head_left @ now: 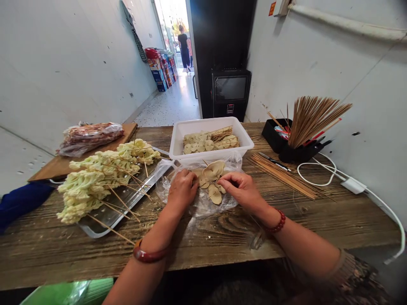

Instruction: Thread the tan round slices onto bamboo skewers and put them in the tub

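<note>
My left hand (182, 189) is closed, its fingers curled at the left side of a small heap of pale, thin round slices (215, 195). What those fingers hold is hidden. My right hand (244, 189) pinches at the right edge of the heap, thumb and forefinger together; whatever is between them is too small to make out. The slices lie on a crumpled clear plastic bag (203, 208). Just behind, a white plastic tub (211, 157) contains rows of similar slices on skewers (219, 134).
Skewered cauliflower (95, 173) fills a metal tray (110, 226) on the left. Behind it, a bagged reddish food (90, 137) rests on a wooden board (47, 168). Loose skewers (282, 176), a black holder of upright skewers (294, 153) and a white cable (378, 203) lie right.
</note>
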A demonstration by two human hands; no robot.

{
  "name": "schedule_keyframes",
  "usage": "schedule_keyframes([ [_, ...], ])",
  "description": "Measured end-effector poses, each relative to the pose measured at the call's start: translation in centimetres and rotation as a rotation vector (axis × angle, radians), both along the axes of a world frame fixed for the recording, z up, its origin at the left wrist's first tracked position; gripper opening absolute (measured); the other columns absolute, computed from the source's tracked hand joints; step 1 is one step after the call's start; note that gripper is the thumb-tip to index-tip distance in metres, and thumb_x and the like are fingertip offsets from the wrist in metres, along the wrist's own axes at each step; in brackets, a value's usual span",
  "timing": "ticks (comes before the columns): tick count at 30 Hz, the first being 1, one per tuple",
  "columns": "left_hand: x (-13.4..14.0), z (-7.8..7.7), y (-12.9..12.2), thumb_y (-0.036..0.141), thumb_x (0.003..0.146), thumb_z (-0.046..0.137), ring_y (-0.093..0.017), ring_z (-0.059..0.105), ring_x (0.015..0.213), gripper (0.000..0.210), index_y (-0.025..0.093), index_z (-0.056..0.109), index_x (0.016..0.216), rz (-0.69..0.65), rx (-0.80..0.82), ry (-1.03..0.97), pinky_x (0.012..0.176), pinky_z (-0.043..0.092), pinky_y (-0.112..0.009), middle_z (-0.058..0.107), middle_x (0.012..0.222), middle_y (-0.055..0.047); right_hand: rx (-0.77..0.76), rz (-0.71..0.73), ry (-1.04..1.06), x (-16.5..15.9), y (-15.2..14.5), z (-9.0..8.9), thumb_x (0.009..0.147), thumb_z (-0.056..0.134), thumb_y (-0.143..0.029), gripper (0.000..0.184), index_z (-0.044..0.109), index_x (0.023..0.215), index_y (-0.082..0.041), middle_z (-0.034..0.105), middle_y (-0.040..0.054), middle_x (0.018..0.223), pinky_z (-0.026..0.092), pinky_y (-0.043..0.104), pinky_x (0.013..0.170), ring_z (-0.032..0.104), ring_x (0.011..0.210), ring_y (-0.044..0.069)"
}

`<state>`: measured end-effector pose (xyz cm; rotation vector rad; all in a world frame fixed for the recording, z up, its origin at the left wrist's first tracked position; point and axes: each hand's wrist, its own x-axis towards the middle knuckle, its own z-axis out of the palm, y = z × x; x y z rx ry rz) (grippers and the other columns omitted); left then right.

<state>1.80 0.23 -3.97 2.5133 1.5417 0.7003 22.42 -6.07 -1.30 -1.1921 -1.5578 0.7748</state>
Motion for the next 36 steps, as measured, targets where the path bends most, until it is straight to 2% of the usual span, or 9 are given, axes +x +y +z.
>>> schedule_keyframes([
  [4,0.0,-0.1,0.2,0.013,0.077,0.054,-0.024,0.055,0.080,0.009,0.020,0.058,0.073,-0.013,-0.027,-0.070,0.074,0.042,-0.036,0.060,0.079,-0.007,0.001,0.012,0.008,-0.1,0.0,0.0,0.084,0.060,-0.027,0.019,0.072,0.074,-0.017,0.068,0.0017,0.065,0.041,0.025,0.056,0.055,0.059,0.013],
  [7,0.0,-0.2,0.2,0.015,0.077,0.054,-0.021,0.055,0.075,0.008,0.020,0.056,0.071,-0.010,-0.085,-0.238,0.071,0.041,-0.034,0.061,0.075,-0.004,-0.002,0.008,0.019,-0.1,0.0,-0.1,0.084,0.060,-0.027,0.018,0.071,0.074,-0.016,0.067,0.0014,0.065,0.041,0.024,0.056,0.055,0.059,0.013],
  [9,0.1,0.0,0.2,0.020,0.076,0.058,-0.018,0.055,0.068,0.005,0.020,0.055,0.072,-0.011,-0.222,-0.453,0.065,0.042,-0.031,0.062,0.072,-0.002,-0.008,0.002,0.026,0.0,0.0,-0.1,0.084,0.061,-0.027,0.018,0.071,0.074,-0.016,0.067,0.0016,0.066,0.042,0.024,0.056,0.055,0.059,0.013],
  [14,0.0,1.3,-0.3,0.036,0.071,0.071,-0.014,0.059,0.059,0.026,0.019,0.053,0.078,-0.018,-0.634,-1.125,0.058,0.047,-0.027,0.059,0.067,0.004,-0.030,0.018,0.053,0.3,-0.1,0.0,0.084,0.062,-0.029,0.019,0.071,0.075,-0.016,0.068,0.0021,0.067,0.043,0.024,0.057,0.056,0.060,0.013],
  [17,-0.2,2.4,-0.7,0.035,0.067,0.077,-0.016,0.065,0.062,0.034,0.019,0.053,0.085,0.007,-0.697,-1.329,0.059,0.050,-0.027,0.065,0.071,0.002,-0.047,0.037,0.080,0.2,-0.3,0.1,0.084,0.061,-0.031,0.020,0.071,0.075,-0.017,0.069,0.0021,0.068,0.045,0.025,0.057,0.058,0.061,0.014],
  [22,-0.6,3.4,-1.1,0.026,0.061,0.083,-0.016,0.068,0.069,0.046,0.016,0.058,0.099,0.007,-0.657,-1.424,0.062,0.051,-0.025,0.073,0.083,-0.003,-0.104,0.092,0.097,-0.2,-1.0,0.0,0.084,0.061,-0.032,0.020,0.072,0.076,-0.017,0.070,0.0026,0.069,0.045,0.024,0.057,0.059,0.062,0.014],
  [27,-0.6,3.8,-1.4,0.023,0.062,0.082,-0.015,0.067,0.064,0.042,0.015,0.061,0.097,0.001,-0.582,-1.416,0.057,0.048,-0.023,0.071,0.072,-0.001,-0.165,0.130,0.079,-0.7,-1.3,-0.6,0.084,0.060,-0.031,0.022,0.071,0.074,-0.016,0.065,0.0018,0.064,0.041,0.023,0.053,0.054,0.058,0.012],
  [36,-0.5,3.7,-1.6,0.025,0.067,0.079,-0.013,0.065,0.064,0.040,0.015,0.061,0.101,-0.009,-0.554,-1.362,0.058,0.047,-0.023,0.068,0.069,0.001,-0.202,0.160,0.055,-1.2,-1.3,-0.9,0.082,0.060,-0.028,0.020,0.072,0.075,-0.014,0.064,0.0016,0.063,0.037,0.023,0.053,0.051,0.057,0.011],
])
